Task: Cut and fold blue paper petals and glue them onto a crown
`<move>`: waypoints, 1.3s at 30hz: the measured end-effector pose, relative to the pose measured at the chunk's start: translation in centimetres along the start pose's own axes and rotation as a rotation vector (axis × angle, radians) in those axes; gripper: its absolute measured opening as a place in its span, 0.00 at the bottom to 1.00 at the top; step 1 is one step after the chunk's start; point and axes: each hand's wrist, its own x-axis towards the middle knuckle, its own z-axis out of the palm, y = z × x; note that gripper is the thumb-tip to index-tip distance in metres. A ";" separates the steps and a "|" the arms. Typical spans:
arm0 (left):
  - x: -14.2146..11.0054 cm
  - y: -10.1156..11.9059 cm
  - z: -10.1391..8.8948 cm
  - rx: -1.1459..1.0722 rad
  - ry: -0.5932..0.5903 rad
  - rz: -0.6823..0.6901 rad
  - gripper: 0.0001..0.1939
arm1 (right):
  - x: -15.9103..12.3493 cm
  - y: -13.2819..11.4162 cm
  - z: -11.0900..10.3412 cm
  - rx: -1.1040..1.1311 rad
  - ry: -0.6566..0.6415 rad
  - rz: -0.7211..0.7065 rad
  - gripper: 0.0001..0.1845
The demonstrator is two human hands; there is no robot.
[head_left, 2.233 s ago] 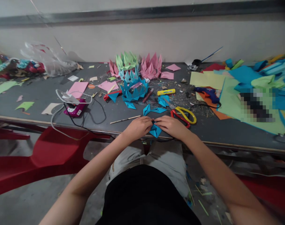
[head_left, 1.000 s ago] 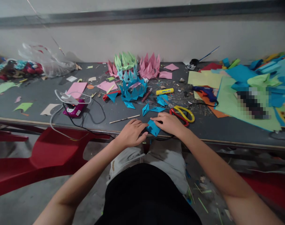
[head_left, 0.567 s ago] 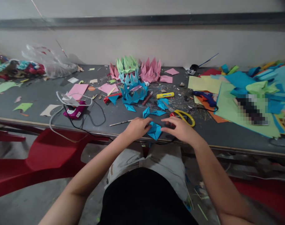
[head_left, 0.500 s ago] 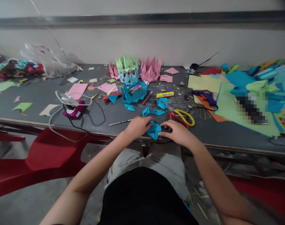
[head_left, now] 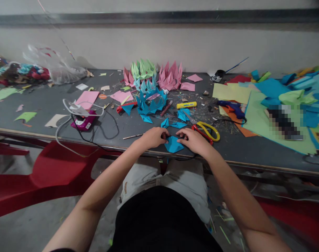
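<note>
A folded blue paper piece (head_left: 174, 145) lies at the table's front edge between my hands. My left hand (head_left: 158, 137) pinches its upper left side with curled fingers. On its upper right side, my right hand (head_left: 190, 139) has thumb and fingers closed on the paper. Just beyond are small folded blue pieces (head_left: 178, 125). Scissors (head_left: 205, 131) with yellow and red handles lie beside my right hand, their blades near another blue piece (head_left: 183, 114). A blue pointed paper ring (head_left: 151, 103) stands farther back.
Pink (head_left: 170, 76) and green (head_left: 143, 69) pointed paper rings stand near the wall. A yellow glue stick (head_left: 186, 104), a blue glue gun (head_left: 233, 108) and stacked coloured paper (head_left: 267, 122) lie to the right. A purple power block (head_left: 83, 120) with cables sits left.
My right hand has shifted from the paper's right side to its upper right edge. The blue piece now lies flatter, with a broader face showing. The view has shifted slightly.
</note>
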 end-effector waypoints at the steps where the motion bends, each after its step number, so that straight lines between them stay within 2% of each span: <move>1: -0.1 0.0 0.0 -0.017 -0.008 -0.018 0.12 | 0.0 -0.1 0.0 0.025 0.008 0.001 0.11; 3: -0.2 0.0 0.1 -0.038 -0.001 -0.040 0.08 | 0.0 -0.1 -0.1 0.108 0.008 -0.009 0.11; 5: -0.4 0.0 0.3 -0.054 0.039 -0.053 0.07 | -0.1 0.1 -0.4 0.228 -0.038 -0.008 0.14; 9: -0.5 -0.2 0.6 -0.098 0.107 -0.106 0.13 | -0.2 0.7 -0.9 0.384 -0.183 0.017 0.27; 14: -0.3 -0.3 0.7 -0.137 0.058 -0.155 0.14 | 0.2 0.9 -0.6 0.386 -0.249 0.002 0.25; 19: -1.0 -0.3 0.8 -0.104 0.087 -0.038 0.06 | 0.2 0.6 -0.7 0.264 -0.230 -0.014 0.09; 23: -1.7 -0.7 0.9 -0.014 0.141 0.085 0.08 | -0.5 0.4 -0.6 0.169 -0.150 -0.077 0.04; 26: -2.0 -1.4 1.1 0.078 0.193 0.235 0.10 | -1.0 0.6 -0.3 0.112 -0.075 -0.174 0.06; 29: -2.3 -2.1 1.2 0.190 0.205 0.400 0.13 | -1.5 1.2 0.2 0.033 -0.010 -0.336 0.11; 33: -2.6 -2.7 1.3 0.351 0.210 0.582 0.13 | -1.9 2.2 0.8 -0.062 0.012 -0.533 0.16; 39: -2.9 -2.7 1.3 0.475 0.217 0.682 0.12 | -2.9 2.5 1.0 -0.218 0.037 -0.697 0.18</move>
